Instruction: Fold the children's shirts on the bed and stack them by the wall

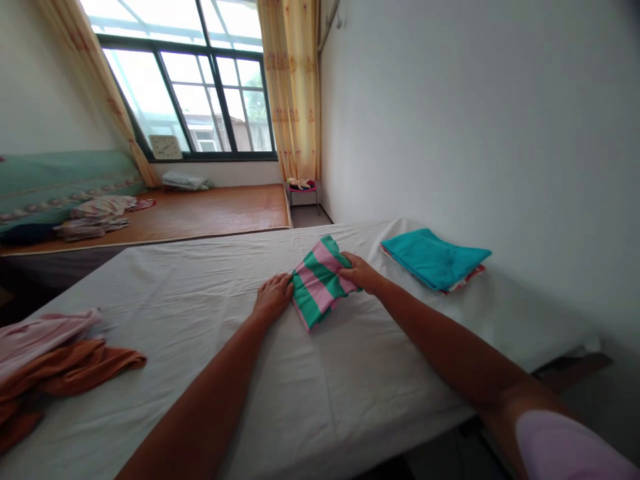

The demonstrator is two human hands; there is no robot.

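Observation:
A folded cloth (320,280) with green and pink stripes lies in the middle of the white sheet, its upper right part slightly raised. My right hand (359,272) grips its right edge, thumb on top and some fingers hidden behind the fabric. At the cloth's left edge, my left hand (274,293) rests palm down on the sheet with its fingers laid out flat, fingertips touching the fabric. Whether the cloth is a garment, I cannot tell.
A folded turquoise cloth (435,257) lies on a reddish one at the right, near the wall. Crumpled orange (75,367) and pink clothes (45,337) lie at the left. Behind the white sheet (200,307) stands a brown-topped bed (215,207) with more clothes (103,210).

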